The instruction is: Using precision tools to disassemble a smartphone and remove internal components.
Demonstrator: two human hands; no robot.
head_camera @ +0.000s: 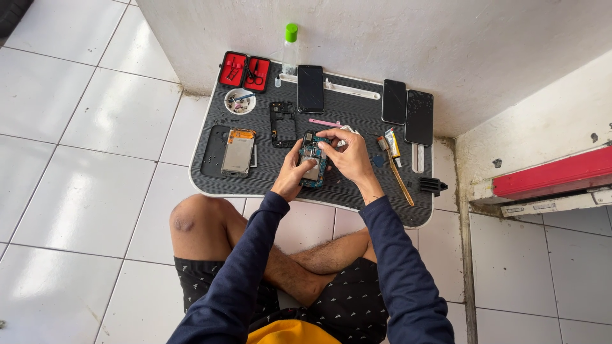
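White floor tiles surround a low dark table [357, 121]. At its near edge the left hand [290, 175] grips an opened phone [313, 160], long axis pointing away; the right hand [349, 156], fingers pinched narrow, touches its top.

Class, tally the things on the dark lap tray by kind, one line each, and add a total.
Whole phones lying flat: 3
Opened phones: 2
Loose phone frame: 1
Red tool case: 1
Green-capped bottle: 1
White dish of small parts: 1
Total: 9
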